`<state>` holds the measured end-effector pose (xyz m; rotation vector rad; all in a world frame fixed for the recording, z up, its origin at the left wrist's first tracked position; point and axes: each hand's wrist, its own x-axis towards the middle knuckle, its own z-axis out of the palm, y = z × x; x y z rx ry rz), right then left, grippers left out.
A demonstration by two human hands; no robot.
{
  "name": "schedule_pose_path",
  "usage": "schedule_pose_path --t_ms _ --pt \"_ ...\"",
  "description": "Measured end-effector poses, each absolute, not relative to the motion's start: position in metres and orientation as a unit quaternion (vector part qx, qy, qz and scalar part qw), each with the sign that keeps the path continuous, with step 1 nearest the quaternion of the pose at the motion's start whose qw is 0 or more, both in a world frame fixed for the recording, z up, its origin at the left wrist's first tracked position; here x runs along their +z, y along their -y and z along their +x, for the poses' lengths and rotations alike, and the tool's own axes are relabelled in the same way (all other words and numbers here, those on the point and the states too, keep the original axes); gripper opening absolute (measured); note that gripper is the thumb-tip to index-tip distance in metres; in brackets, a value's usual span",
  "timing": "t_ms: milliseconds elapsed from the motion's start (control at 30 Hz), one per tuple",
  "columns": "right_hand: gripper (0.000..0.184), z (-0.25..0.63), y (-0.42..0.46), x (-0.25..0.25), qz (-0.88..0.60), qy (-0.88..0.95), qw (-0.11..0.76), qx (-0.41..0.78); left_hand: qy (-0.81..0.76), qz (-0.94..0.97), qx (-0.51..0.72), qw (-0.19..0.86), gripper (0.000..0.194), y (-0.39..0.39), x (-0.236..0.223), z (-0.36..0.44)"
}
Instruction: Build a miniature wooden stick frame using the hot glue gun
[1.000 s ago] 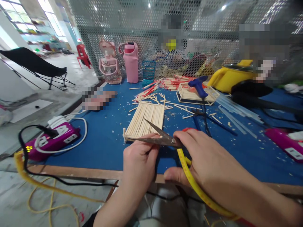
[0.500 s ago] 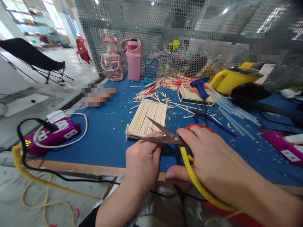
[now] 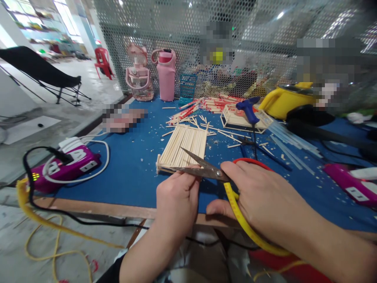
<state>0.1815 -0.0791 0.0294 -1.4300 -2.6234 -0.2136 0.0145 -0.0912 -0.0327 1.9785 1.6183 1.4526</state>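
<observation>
My right hand [image 3: 259, 200] grips a pair of scissors [image 3: 203, 169] with a red handle, their dark blades spread apart. The lower blade crosses just above the fingertips of my left hand [image 3: 178, 196]. These fingers are pinched together near the blades, and what they hold is hidden. A curved yellow band [image 3: 240, 220] runs from near the scissors' pivot across my right hand toward the wrist. Just beyond the blades, a flat panel of pale wooden sticks [image 3: 185, 141] lies on the blue tabletop [image 3: 129, 165], with short posts at its corners.
Behind the panel lie loose sticks and red-wrapped bundles [image 3: 212, 104]. A blue glue gun [image 3: 249, 110] rests by a small stick frame [image 3: 229, 120]. Clear glue sticks [image 3: 291, 145], a yellow pot [image 3: 282, 102], pink bottles [image 3: 167, 76] and purple power strips [image 3: 67, 165] stand around.
The scissors have shifted very slightly left, blades still apart. Both hands stay almost where they were, and the panel has not moved.
</observation>
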Motion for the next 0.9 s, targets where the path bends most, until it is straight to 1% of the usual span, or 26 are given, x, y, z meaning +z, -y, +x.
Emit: schedule_pose_path --t_ms 167,300,467,567,700,900 --pt "0.055 0.182 0.08 0.028 -0.461 0.878 0.067 -0.105 -0.528 0.676 0.501 0.117 0.021 0.091 -0.031 0.015" --pt "0.052 0.18 0.077 0.025 -0.472 0.877 0.046 -0.082 -0.513 0.675 0.516 0.121 0.02 0.089 -0.031 0.016" --pt "0.058 0.184 0.071 0.026 -0.558 0.827 0.062 -0.024 -0.517 0.65 0.539 0.14 0.015 0.087 -0.032 0.015" --pt "0.065 0.189 0.071 0.028 -0.56 0.823 0.083 -0.053 -0.515 0.649 0.535 0.165 0.018 0.087 -0.031 0.015" --pt "0.07 0.192 0.079 0.028 -0.513 0.847 0.106 -0.094 -0.514 0.642 0.537 0.187 0.018 0.088 -0.028 0.015" --pt "0.074 0.19 0.086 0.024 -0.491 0.857 0.085 -0.129 -0.512 0.647 0.538 0.173 0.018 0.087 -0.03 0.015"
